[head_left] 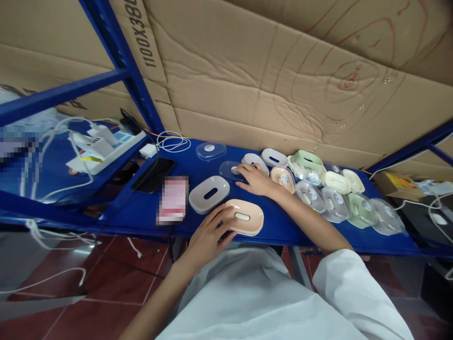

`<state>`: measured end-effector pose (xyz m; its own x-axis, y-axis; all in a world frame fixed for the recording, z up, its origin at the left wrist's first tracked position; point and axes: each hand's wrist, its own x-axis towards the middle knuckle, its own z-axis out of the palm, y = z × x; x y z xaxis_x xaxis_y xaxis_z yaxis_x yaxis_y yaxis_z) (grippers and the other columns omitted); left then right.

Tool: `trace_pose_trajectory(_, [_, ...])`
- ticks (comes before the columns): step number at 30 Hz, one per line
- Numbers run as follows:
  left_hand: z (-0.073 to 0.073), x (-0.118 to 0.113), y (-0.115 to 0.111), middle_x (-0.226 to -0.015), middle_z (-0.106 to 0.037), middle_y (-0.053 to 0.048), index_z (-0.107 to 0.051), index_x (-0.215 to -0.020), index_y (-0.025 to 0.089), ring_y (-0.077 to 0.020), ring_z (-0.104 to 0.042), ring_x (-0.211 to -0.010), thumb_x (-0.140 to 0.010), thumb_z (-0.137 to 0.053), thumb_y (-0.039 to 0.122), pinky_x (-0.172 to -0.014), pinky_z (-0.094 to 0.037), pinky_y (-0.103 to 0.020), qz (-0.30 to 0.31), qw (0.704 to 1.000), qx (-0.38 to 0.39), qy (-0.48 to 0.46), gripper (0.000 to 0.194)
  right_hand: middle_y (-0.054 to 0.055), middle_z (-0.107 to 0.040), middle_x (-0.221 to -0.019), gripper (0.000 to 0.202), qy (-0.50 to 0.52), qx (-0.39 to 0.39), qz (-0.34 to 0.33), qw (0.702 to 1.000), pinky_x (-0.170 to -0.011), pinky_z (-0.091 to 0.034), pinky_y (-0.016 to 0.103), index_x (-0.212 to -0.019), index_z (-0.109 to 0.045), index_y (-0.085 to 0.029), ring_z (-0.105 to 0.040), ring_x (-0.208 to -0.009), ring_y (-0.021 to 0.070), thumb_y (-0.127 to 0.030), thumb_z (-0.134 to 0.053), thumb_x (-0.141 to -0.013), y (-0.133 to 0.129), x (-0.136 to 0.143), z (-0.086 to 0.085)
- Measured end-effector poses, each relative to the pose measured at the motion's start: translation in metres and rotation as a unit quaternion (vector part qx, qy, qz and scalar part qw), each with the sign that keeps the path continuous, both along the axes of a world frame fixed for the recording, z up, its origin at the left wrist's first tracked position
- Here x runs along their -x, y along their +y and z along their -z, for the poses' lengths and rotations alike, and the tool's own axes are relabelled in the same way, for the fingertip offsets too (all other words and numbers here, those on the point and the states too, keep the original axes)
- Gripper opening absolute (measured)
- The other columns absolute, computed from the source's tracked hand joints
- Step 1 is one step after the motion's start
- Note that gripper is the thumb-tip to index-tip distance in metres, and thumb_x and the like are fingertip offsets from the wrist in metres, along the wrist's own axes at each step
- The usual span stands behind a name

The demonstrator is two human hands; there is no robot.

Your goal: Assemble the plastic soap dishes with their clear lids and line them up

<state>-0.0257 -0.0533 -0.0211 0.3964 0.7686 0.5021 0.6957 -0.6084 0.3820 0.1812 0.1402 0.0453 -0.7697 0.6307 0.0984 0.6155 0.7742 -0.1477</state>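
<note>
My left hand grips the left end of a peach oval plastic dish, fingers over its rim and thumb low at its near side. A pale insert shows in the dish's middle slot. Farther back, my right hand has its fingers and thumb around the right end of a clear oval lid with a round sticker. A grey oval dish with a slot lies left of the peach one, apart from both hands. Another clear lid rests near the back edge.
Several grey, peach, cream and green dishes, some with clear lids, crowd the right of the blue table. Left are a phone with a blurred screen, a dark phone and a coiled white cable. Cardboard walls the back.
</note>
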Motion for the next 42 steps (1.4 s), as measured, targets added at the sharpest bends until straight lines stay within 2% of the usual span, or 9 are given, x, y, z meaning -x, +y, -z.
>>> trace_pose_trajectory(4, [-0.001, 0.000, -0.002, -0.159, -0.055, -0.010, -0.064, -0.139, 0.029, -0.0302, -0.051, -0.151, -0.104, -0.065, 0.028, -0.119, -0.055, -0.050, -0.017, 1.000, 0.005, -0.020, 0.035, 0.028, -0.046, -0.164, 0.063, -0.047, -0.046, 0.090, 0.994, -0.126, -0.021, 0.070, -0.158, -0.049, -0.010, -0.046, -0.152, 0.0412, -0.042, -0.063, -0.106, -0.004, 0.008, 0.008])
trace_pose_trajectory(8, [0.000, 0.000, -0.006, -0.164, -0.049, -0.013, -0.051, -0.154, 0.030, -0.0297, -0.054, -0.150, -0.105, -0.064, 0.032, -0.111, -0.061, -0.042, -0.044, 0.997, 0.048, -0.037, 0.051, 0.025, -0.060, -0.153, 0.052, -0.008, -0.038, 0.098, 0.994, -0.127, -0.021, 0.067, -0.154, -0.055, -0.011, -0.058, -0.142, 0.0376, -0.041, -0.051, -0.112, -0.015, 0.009, 0.000])
trace_pose_trajectory(11, [0.003, 0.000, -0.008, -0.166, -0.046, -0.013, -0.040, -0.162, 0.032, -0.0291, -0.054, -0.150, -0.104, -0.065, 0.035, -0.107, -0.062, -0.039, -0.064, 0.994, 0.068, -0.059, 0.063, 0.015, -0.068, -0.147, 0.048, 0.065, 0.021, 0.079, 0.995, -0.125, -0.032, 0.059, -0.153, -0.058, -0.020, -0.065, -0.136, 0.0320, -0.046, -0.045, -0.114, -0.038, -0.010, -0.012])
trace_pose_trajectory(16, [0.010, -0.002, -0.006, -0.167, -0.043, -0.016, -0.032, -0.166, 0.033, -0.0314, -0.054, -0.149, -0.103, -0.069, 0.034, -0.109, -0.061, -0.043, -0.089, 0.991, 0.040, -0.090, 0.073, 0.010, -0.068, -0.148, 0.047, 0.165, 0.109, 0.024, 0.980, -0.115, -0.051, 0.043, -0.149, -0.062, -0.025, -0.066, -0.135, 0.0255, -0.048, -0.060, -0.108, -0.094, -0.057, -0.013])
trace_pose_trajectory(25, [0.010, 0.002, -0.002, -0.160, -0.050, -0.014, -0.034, -0.165, 0.035, -0.0314, -0.053, -0.150, -0.104, -0.067, 0.032, -0.120, -0.053, -0.049, -0.062, 0.994, 0.020, -0.083, 0.070, 0.011, -0.042, -0.171, 0.054, 0.103, -0.068, 0.025, 0.992, -0.126, -0.042, 0.061, -0.159, -0.054, -0.031, -0.024, -0.165, 0.0365, -0.037, -0.063, -0.106, -0.169, -0.049, 0.032])
trace_pose_trajectory(32, [0.009, 0.000, -0.002, -0.161, -0.051, -0.014, -0.037, -0.165, 0.035, -0.0310, -0.056, -0.146, -0.104, -0.066, 0.030, -0.118, -0.054, -0.048, -0.054, 0.996, -0.010, -0.077, 0.068, 0.012, -0.046, -0.168, 0.057, 0.084, -0.129, 0.052, 0.987, -0.121, -0.048, 0.058, -0.159, -0.054, -0.032, -0.030, -0.163, 0.0375, -0.039, -0.067, -0.104, -0.174, -0.048, 0.049])
trace_pose_trajectory(36, [0.008, 0.000, -0.002, -0.157, -0.057, -0.014, -0.054, -0.153, 0.034, -0.0356, -0.059, -0.141, -0.101, -0.070, 0.028, -0.117, -0.049, -0.056, -0.175, 0.979, -0.093, -0.054, 0.055, 0.016, -0.051, -0.164, 0.056, 0.074, -0.163, 0.124, 0.976, -0.118, -0.048, 0.059, -0.160, -0.054, -0.028, -0.038, -0.157, 0.0405, -0.042, -0.063, -0.106, -0.169, -0.049, 0.044])
trace_pose_trajectory(39, [0.008, 0.005, 0.001, -0.152, -0.062, -0.015, -0.062, -0.145, 0.029, -0.0405, -0.058, -0.140, -0.101, -0.069, 0.031, -0.117, -0.041, -0.065, -0.276, 0.956, -0.093, -0.027, 0.044, 0.018, -0.053, -0.162, 0.055, 0.065, -0.153, 0.160, 0.973, -0.120, -0.043, 0.060, -0.161, -0.051, -0.026, -0.045, -0.152, 0.0391, -0.041, -0.056, -0.109, -0.140, -0.040, 0.035])
trace_pose_trajectory(42, [0.008, 0.008, 0.005, -0.134, -0.073, -0.012, -0.066, -0.137, 0.026, -0.0362, -0.064, -0.132, -0.104, -0.063, 0.030, -0.115, -0.044, -0.060, -0.248, 0.965, -0.076, -0.023, 0.033, 0.018, -0.044, -0.169, 0.054, 0.062, -0.099, 0.141, 0.983, -0.124, -0.040, 0.056, -0.166, -0.044, -0.021, -0.040, -0.157, 0.0337, -0.036, -0.040, -0.114, -0.089, -0.023, 0.027])
